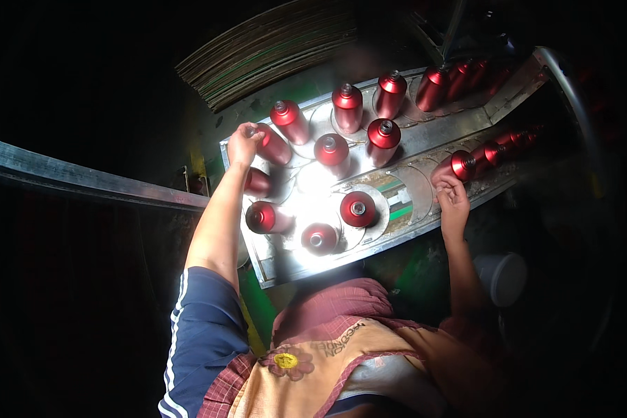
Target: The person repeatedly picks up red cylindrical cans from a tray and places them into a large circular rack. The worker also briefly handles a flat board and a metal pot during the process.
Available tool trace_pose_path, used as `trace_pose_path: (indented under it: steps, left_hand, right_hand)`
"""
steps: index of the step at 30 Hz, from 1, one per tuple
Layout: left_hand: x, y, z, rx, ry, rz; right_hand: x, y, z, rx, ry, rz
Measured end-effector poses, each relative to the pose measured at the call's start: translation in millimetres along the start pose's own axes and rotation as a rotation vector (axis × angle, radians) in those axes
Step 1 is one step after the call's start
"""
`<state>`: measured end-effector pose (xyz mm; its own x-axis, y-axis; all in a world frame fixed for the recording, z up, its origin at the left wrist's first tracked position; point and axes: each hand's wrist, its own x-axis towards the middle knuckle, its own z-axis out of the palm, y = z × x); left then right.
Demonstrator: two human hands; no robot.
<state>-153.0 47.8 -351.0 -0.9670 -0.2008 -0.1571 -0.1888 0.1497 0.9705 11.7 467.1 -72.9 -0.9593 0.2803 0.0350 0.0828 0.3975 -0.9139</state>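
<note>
My left hand (242,145) is closed at the neck of a red metallic bottle (274,148) by the conveyor's left end. The thumb and fingertips pinch near its top. My right hand (453,200) is beside another red bottle (455,167) on the near lane. Its fingers are loosely curled and apart, with the tips at the bottle's lower side; I see no firm grip. Several similar red bottles, including one (384,141) in the middle and one (358,209) near the front edge, stand on the metal conveyor (425,150).
More red bottles (435,87) line the lanes toward the right. A curved metal rail (571,97) rises at the far right, and a metal bar (90,176) reaches in from the left. Stacked flat sheets (265,52) lie behind; a white bucket (503,277) stands at the lower right.
</note>
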Motion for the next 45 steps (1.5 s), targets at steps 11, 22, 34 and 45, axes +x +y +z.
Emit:
trace_pose_path:
  steps: [11, 22, 34, 45]
  left_hand:
    - [-29, 56, -40, 0.165, 0.033, -0.046]
    - [-349, 18, -108, -0.748, 0.017, -0.549]
    - [-630, -90, -169, -0.803, 1.040, -1.072]
    - [-872, -164, -49, -0.712, 1.264, -1.027]
  right_hand:
    - [-44, -26, 7, 0.014, -0.009, -0.004]
    - [-127, -20, 104, -0.117, -0.334, 0.084]
    - [-105, 6, 237, -0.299, -1.138, 0.420]
    - [-141, 195, 330, -0.682, -1.281, 0.788]
